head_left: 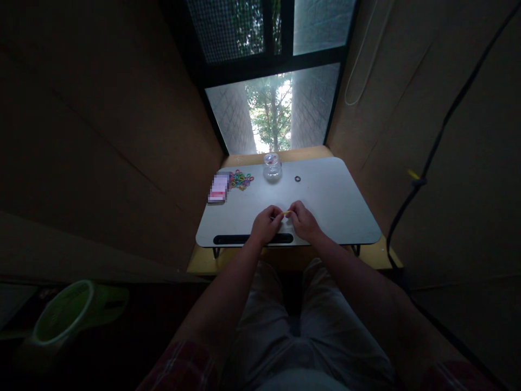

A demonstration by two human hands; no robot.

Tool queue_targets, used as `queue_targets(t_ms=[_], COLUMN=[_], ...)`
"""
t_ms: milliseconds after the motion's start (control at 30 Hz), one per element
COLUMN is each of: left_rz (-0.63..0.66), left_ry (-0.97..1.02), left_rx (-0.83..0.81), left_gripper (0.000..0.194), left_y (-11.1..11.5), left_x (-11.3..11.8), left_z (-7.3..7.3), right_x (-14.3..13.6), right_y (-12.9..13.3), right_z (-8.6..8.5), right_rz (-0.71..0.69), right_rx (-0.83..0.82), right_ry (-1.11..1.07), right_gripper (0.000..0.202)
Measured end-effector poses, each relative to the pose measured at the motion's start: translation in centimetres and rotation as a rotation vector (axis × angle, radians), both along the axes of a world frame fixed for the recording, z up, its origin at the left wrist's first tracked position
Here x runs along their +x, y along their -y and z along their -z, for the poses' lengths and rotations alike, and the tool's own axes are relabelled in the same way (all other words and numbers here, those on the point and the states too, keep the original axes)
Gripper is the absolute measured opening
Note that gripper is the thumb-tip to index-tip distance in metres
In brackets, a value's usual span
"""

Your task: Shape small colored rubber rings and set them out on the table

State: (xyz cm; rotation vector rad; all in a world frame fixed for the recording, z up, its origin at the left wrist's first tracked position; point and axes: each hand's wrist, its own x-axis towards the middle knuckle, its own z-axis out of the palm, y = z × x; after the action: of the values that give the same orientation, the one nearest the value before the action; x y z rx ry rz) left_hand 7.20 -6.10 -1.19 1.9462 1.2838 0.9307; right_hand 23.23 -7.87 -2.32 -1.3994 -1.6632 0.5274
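Note:
My left hand (267, 222) and my right hand (303, 220) meet above the front part of a white lap table (334, 212). Between their pinched fingertips a small yellow hair tie (286, 212) is stretched, with one end in each hand. Farther back on the left lies a pile of colourful hair ties (241, 180). A single dark hair tie (297, 178) rests alone, right of a clear plastic jar (272, 167). The fingers partly hide the yellow tie.
A phone (220, 188), its screen blurred out, lies at the table's left edge. A black slot (232, 239) runs along the front. Behind stands a window (272, 108); a dark cable (437, 141) hangs at right. A green basket (63, 312) is low at left.

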Motion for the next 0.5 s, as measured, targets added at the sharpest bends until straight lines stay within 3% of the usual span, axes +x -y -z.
queue_targets(t_ms=[200,500], left_rz=[0.007,-0.012], left_ry=[0.004,-0.018], left_rx=[-0.022,-0.028], left_gripper=[0.013,0.016], left_y=[0.08,0.15], left_x=[0.00,0.05], left_z=[-0.15,-0.25], right_x=[0.07,0.05], right_y=[-0.03,0.02], right_z=[0.00,0.03], right_rz=[0.030,0.010], right_rx=[-0.014,0.022], right_ry=[-0.102,0.041], right_gripper=[0.005,0.010])
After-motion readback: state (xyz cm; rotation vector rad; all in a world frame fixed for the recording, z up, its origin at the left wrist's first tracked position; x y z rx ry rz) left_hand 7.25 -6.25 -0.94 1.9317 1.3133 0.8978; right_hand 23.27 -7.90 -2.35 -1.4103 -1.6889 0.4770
